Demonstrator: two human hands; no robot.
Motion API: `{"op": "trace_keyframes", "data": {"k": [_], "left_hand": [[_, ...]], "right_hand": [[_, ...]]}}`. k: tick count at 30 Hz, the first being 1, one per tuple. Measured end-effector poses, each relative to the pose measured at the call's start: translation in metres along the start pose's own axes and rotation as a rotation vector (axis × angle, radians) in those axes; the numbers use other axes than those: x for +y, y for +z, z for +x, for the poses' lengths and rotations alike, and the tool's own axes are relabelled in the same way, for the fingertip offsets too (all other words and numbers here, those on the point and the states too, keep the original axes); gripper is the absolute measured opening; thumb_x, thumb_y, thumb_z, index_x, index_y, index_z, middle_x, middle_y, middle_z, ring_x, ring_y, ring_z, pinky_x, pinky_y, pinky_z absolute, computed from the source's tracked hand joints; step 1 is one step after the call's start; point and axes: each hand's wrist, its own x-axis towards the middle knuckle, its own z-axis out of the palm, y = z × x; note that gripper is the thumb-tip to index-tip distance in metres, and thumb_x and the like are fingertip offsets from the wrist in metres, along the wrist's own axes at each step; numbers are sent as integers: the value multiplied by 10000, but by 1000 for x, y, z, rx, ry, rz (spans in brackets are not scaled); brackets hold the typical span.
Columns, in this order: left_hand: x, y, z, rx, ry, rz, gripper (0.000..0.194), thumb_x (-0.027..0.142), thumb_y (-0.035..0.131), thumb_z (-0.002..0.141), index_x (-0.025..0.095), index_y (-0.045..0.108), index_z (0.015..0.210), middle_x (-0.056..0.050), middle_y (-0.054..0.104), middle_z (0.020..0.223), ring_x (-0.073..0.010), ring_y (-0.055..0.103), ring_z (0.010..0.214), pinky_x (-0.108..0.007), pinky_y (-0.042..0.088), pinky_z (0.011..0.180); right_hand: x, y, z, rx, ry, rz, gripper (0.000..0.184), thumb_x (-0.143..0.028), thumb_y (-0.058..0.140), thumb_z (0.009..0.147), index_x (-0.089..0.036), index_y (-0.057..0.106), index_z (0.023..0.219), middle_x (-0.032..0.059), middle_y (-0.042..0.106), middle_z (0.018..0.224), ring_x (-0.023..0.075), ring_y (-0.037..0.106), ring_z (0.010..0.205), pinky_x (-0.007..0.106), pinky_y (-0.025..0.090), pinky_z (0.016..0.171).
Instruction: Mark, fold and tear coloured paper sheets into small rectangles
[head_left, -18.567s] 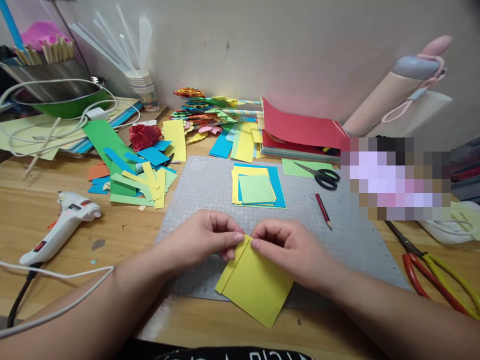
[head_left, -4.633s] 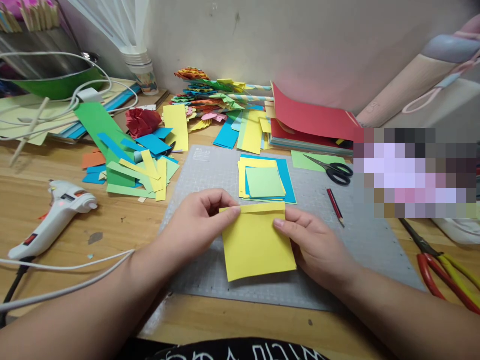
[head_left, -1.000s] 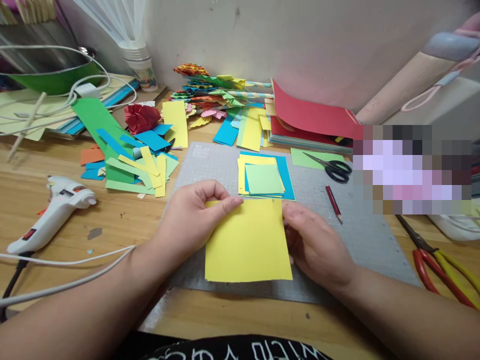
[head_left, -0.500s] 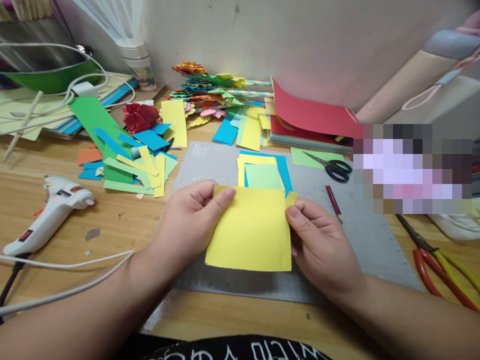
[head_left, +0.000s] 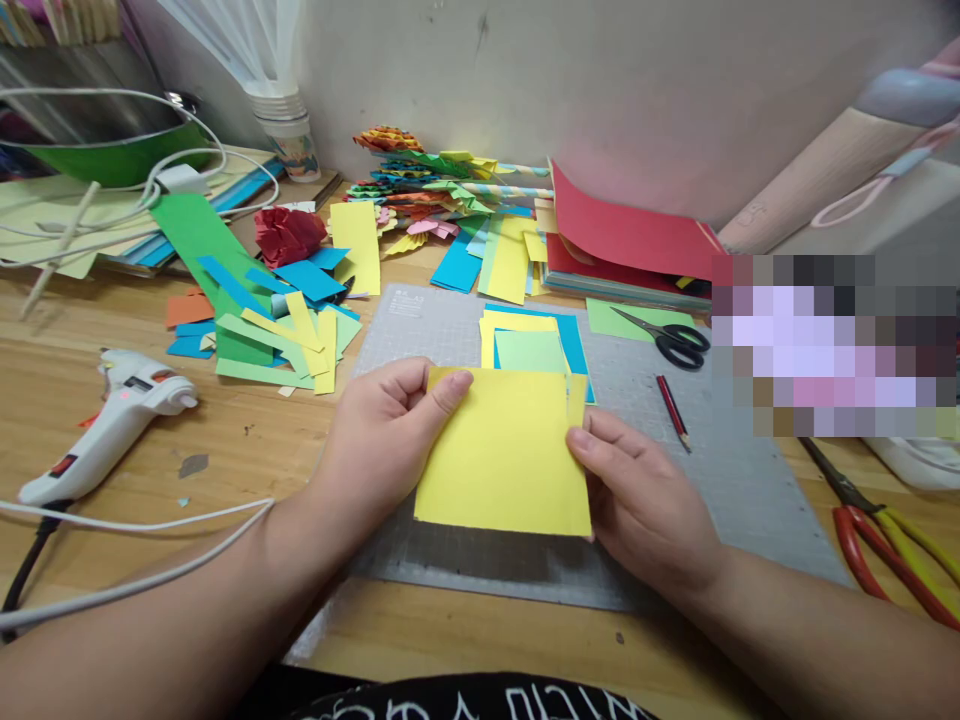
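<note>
A yellow sheet of paper point(head_left: 499, 450) is held up between both hands, over a grey cutting mat point(head_left: 420, 335). My left hand point(head_left: 390, 430) pinches its upper left corner, thumb on the front. At the right edge my right hand point(head_left: 645, 480) grips it, the thumb on the front and the other fingers behind. A narrow strip point(head_left: 576, 395) along that right edge is partly torn from the top, with a thin gap beside it. The strip still joins the sheet lower down. Just beyond lie stacked pieces of blue, yellow and green paper point(head_left: 529, 350).
Black-handled scissors point(head_left: 679, 345) and a dark red pencil point(head_left: 673, 412) lie on the mat. Larger scissors with red and yellow handles point(head_left: 862, 530) are at the right. A white glue gun point(head_left: 112, 420) and paper strips point(head_left: 292, 345) lie left. Paper flowers point(head_left: 420, 185) sit at the back.
My right hand's thumb has shifted down the right edge. The strip's top, earlier bent outward, now stands nearly in line with the sheet. The view has shifted slightly.
</note>
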Motion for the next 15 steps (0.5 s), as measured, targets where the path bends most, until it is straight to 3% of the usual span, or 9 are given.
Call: {"op": "trace_keyframes", "data": {"k": [6,13,15], "left_hand": [[0,1,-2,-172,-92,-174,356,534,635,757,178,619,743,-18,657,690,-148,597,600,-228,454,490],[0,3,-3,-76,-50,-72,357,513,622,763,172,594,664,8,592,600,-105,504,500,-204,383,418],[0,2,-3,-73,-47,-80,356,512,627,762,171,595,666,7,601,615,-104,512,509,-201,391,425]], "right_hand": [[1,-1,-2,128,1,133,275,-444,568,856,-225,510,701,-28,465,583,90,399,436,222,312,361],[0,3,-4,190,-76,161,289,-395,599,865,-226,501,653,-41,458,551,88,403,439,226,333,392],[-1,2,-4,157,-52,187,286,-408,579,871,-226,501,665,-40,476,551,91,430,436,226,342,387]]}}
